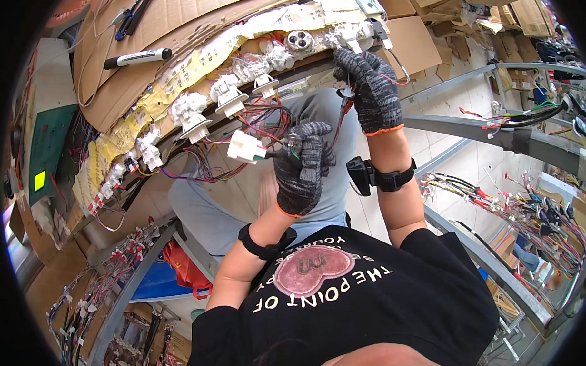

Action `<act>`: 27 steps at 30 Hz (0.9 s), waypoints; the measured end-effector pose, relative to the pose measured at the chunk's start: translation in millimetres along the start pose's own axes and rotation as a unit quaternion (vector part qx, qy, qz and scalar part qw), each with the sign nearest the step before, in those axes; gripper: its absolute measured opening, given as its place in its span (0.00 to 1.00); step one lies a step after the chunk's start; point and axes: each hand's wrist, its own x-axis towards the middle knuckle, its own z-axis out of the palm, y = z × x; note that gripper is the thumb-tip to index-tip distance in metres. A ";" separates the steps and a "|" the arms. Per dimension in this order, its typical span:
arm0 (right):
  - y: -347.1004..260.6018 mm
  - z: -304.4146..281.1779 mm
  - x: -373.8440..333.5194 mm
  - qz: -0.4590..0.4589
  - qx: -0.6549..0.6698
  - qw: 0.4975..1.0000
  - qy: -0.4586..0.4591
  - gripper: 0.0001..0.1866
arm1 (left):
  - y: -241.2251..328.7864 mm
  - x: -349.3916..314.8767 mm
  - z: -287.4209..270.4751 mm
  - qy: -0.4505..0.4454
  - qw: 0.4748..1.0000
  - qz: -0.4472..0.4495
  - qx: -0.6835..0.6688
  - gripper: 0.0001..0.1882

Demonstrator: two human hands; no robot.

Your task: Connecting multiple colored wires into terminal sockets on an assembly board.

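My left hand, in a dark grey knit glove, is closed round a cable just behind a white plug connector. Higher and to the right, my right hand, gloved alike, has its fingers pinched at the board's edge, by a white socket. What its fingertips hold is hidden. Dark red and black wires hang between the two hands. Along the taped edge sit several white connector sockets, among them a flanged one and a round one with dark holes. Bundled coloured wires droop below them.
A cardboard sheet covers the bench, with a black-and-white marker and dark-handled pliers on it. A green panel with a lit yellow-green square is at left. Metal rails hung with wire harnesses stand right; cardboard boxes lie behind.
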 end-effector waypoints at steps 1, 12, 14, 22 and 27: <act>-0.5 1.4 -0.5 -0.003 0.000 1.000 0.009 0.09 | 2.6 0.4 0.4 0.004 1.000 -0.017 0.005 0.10; 4.2 1.7 4.6 -0.103 -0.104 0.988 -0.051 0.11 | -1.0 12.6 2.9 0.042 0.985 0.124 0.112 0.12; -0.1 -1.5 1.5 -0.088 -0.088 0.991 -0.053 0.12 | -8.2 10.9 2.8 0.063 0.985 0.079 0.137 0.10; 0.0 -8.0 -5.1 -0.069 0.004 0.998 0.002 0.09 | -9.7 9.0 -12.3 0.074 0.996 -0.024 -0.054 0.11; -4.5 -15.5 -9.8 -0.164 -0.173 0.968 0.078 0.12 | 1.6 -4.0 -12.9 0.073 0.971 -0.097 -0.207 0.15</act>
